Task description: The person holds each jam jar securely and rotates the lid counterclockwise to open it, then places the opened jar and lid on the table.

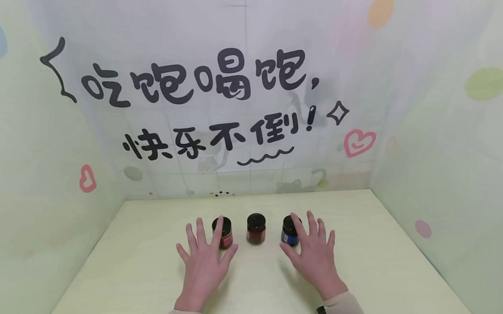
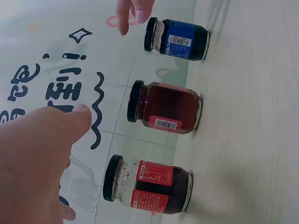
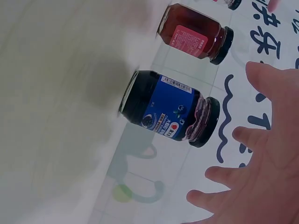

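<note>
Three small glass jars with black lids stand upright in a row on the table. The left jar has red labels and dark contents. In the middle is a reddish-brown jar with a red label. At the right stands a blue-labelled jar with blueberries pictured on it. My left hand hovers near the left jar, fingers spread, partly covering it in the head view. Beside the blue-labelled jar, my right hand is held with fingers spread. Neither hand grips anything; the wrist views show gaps between hands and jars.
The pale table meets a back wall with large black Chinese lettering and a pink heart. Side walls with coloured spots enclose the table left and right.
</note>
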The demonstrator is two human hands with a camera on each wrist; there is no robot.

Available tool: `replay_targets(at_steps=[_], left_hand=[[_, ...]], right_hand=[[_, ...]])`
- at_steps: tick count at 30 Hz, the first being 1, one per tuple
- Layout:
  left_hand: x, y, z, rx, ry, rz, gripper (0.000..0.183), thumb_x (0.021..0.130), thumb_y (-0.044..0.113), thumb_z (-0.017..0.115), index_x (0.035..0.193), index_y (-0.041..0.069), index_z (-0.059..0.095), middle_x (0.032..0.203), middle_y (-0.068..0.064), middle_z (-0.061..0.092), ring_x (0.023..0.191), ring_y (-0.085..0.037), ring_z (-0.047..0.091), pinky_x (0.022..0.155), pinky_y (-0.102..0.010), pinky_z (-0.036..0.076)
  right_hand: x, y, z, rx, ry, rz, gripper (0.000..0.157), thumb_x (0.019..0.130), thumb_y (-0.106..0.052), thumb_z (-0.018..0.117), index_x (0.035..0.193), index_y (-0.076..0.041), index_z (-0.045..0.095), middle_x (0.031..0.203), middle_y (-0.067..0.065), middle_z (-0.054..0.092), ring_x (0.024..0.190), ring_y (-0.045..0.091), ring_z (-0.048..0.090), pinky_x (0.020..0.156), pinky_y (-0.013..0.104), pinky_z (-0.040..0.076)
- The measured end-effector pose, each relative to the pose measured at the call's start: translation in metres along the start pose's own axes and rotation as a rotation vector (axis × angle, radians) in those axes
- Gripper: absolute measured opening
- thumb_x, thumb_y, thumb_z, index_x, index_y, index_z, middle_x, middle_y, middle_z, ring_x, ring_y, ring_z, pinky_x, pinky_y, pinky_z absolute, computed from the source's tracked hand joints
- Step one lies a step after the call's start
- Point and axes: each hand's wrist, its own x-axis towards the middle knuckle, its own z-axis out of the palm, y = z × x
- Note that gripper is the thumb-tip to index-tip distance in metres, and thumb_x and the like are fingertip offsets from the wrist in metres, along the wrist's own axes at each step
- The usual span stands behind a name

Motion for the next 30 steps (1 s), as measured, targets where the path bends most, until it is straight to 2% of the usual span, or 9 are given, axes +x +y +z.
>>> replay_targets(at_steps=[4,10,18,24,27,30], left_hand=[[0.0,-0.003,-0.003,-0.016,0.005,-0.002,0.078,0.096,0.062,0.054,0.161,0.031,0.022,0.162,-0.03,0.01,0.147,-0.054,0.001,0.099,-0.086,0.007],[0.007,-0.009,-0.011,-0.022,0.035,0.034,0.079,0.097,0.062,0.053,0.161,0.028,0.023,0.161,-0.031,0.014,0.146,-0.054,0.004,0.099,-0.085,0.007],[0.013,-0.016,-0.021,-0.012,0.016,0.053,0.083,0.095,0.067,0.051,0.162,0.029,0.02,0.162,-0.029,0.012,0.148,-0.051,0.001,0.102,-0.083,0.005],[0.016,-0.018,-0.023,0.01,0.043,0.082,0.085,0.094,0.065,0.054,0.162,0.026,0.021,0.161,-0.03,0.014,0.148,-0.051,0.005,0.104,-0.08,0.01],[0.017,-0.021,-0.024,0.009,0.055,0.103,0.086,0.094,0.064,0.056,0.162,0.024,0.021,0.16,-0.03,0.016,0.147,-0.052,0.008,0.105,-0.078,0.014],[0.017,-0.025,-0.024,0.0,0.049,0.11,0.088,0.094,0.065,0.056,0.162,0.022,0.021,0.16,-0.03,0.017,0.147,-0.051,0.009,0.107,-0.075,0.017]], right_hand=[[0.001,0.001,-0.005,0.02,-0.003,-0.006,0.08,0.089,-0.063,0.064,0.157,-0.031,0.034,0.159,0.019,0.028,0.14,0.05,0.029,0.103,0.077,0.024],[0.011,0.003,-0.018,0.08,0.049,-0.071,0.079,0.089,-0.06,0.067,0.155,-0.026,0.039,0.155,0.023,0.033,0.136,0.049,0.036,0.102,0.069,0.037],[0.029,0.001,-0.027,0.126,0.027,-0.111,0.078,0.092,-0.059,0.063,0.157,-0.026,0.035,0.156,0.021,0.033,0.137,0.042,0.039,0.085,0.062,0.051],[0.038,-0.006,-0.033,0.166,-0.009,-0.104,0.078,0.092,-0.057,0.065,0.157,-0.027,0.034,0.156,0.019,0.034,0.132,0.042,0.045,0.074,0.06,0.055],[0.042,-0.011,-0.036,0.177,-0.029,-0.11,0.079,0.092,-0.056,0.065,0.158,-0.028,0.032,0.156,0.018,0.034,0.133,0.041,0.045,0.074,0.06,0.055],[0.047,-0.014,-0.037,0.185,-0.05,-0.128,0.078,0.093,-0.055,0.065,0.158,-0.028,0.031,0.156,0.017,0.033,0.136,0.038,0.042,0.079,0.06,0.054]])
